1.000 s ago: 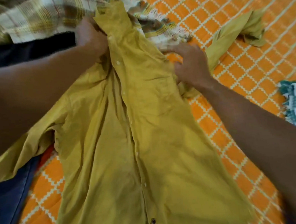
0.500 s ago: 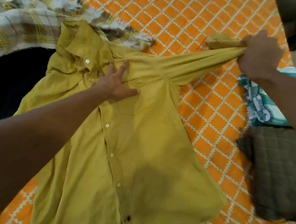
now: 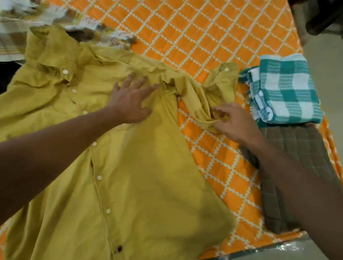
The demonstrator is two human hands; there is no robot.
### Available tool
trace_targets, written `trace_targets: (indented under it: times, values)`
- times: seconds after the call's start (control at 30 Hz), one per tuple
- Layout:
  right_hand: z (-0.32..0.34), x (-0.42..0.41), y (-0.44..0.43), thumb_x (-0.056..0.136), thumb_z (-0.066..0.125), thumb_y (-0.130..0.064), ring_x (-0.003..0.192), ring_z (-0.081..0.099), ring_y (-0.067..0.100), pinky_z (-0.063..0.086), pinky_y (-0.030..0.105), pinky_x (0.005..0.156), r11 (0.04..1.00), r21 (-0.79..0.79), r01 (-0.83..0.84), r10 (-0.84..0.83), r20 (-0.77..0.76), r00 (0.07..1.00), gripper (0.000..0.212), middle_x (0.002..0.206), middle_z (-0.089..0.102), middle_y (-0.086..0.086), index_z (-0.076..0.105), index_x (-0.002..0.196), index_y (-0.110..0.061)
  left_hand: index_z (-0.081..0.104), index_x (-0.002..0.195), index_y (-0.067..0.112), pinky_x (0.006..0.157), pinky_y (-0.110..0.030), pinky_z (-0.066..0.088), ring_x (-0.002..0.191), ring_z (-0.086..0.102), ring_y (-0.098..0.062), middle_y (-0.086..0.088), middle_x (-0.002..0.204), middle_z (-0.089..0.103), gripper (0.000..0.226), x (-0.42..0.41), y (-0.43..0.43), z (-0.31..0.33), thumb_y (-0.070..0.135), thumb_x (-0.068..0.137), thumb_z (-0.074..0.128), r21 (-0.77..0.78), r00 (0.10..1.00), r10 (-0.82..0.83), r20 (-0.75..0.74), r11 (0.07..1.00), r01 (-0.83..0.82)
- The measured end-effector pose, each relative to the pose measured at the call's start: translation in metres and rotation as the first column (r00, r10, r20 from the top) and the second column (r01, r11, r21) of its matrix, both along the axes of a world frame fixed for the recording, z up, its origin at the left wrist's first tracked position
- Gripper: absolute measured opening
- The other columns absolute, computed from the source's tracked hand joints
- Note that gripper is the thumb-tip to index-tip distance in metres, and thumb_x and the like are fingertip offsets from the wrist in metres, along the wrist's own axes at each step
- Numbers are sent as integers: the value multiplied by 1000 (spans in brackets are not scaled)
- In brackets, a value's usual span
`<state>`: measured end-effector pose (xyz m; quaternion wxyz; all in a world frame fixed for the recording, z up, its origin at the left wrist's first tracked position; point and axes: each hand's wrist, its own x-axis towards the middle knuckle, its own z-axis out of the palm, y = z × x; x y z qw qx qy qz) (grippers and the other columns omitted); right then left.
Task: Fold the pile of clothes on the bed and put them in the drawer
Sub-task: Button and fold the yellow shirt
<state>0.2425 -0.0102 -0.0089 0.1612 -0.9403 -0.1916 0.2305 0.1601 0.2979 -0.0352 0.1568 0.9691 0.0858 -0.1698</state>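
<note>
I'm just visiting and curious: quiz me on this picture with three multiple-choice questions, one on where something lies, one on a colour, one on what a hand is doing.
1. Where is the teal checked cloth?
A. on the bed, right of the shirt
B. on the shirt's collar
C. on the floor
2. What colour is the shirt?
A. red
B. white
C. mustard yellow
3. What is the right hand doing?
A. lying flat, empty
B. pinching the sleeve
C. lifting the cloth
Answers: A, it lies folded beside the shirt; C, the fabric is mustard throughout; B, it pinches a sleeve fold.
</note>
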Motion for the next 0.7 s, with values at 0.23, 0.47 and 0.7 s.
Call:
trace_targets:
  times: [0.23, 0.47, 0.7]
  values:
    - [-13, 61, 14, 76, 74, -65, 133, 50, 36, 49, 47, 97, 820, 18, 573, -570, -76, 818, 93, 153, 46, 8, 36, 153, -27, 6, 157, 46, 114, -73, 11, 154, -9, -32, 8, 167, -11, 103, 40, -39, -12, 69, 77, 68, -3, 980, 14, -199, 1000, -15]
    - [14, 101, 56, 100, 49, -16, 110, 63, 28, 39, 26, 80, 471, 615, 632, -792, -19, 610, 27, 117, 71, 5, 68, 120, -15, -10, 156, 42, 109, -79, 6, 153, -14, -32, 7, 167, -16, 113, 68, -58, -16, 62, 76, 68, 56, 985, -7, -174, 998, 17]
    - [106, 89, 189, 67, 46, -7, 69, 59, 15, 51, 36, 74, 119, 917, 380, -420, -300, 856, 28, 73, 68, 0, 69, 82, -12, 38, 150, 4, 117, -28, 21, 145, 31, -22, -20, 154, 40, 72, 58, -67, 26, 3, 83, 64, -650, 929, 351, 115, 734, -197]
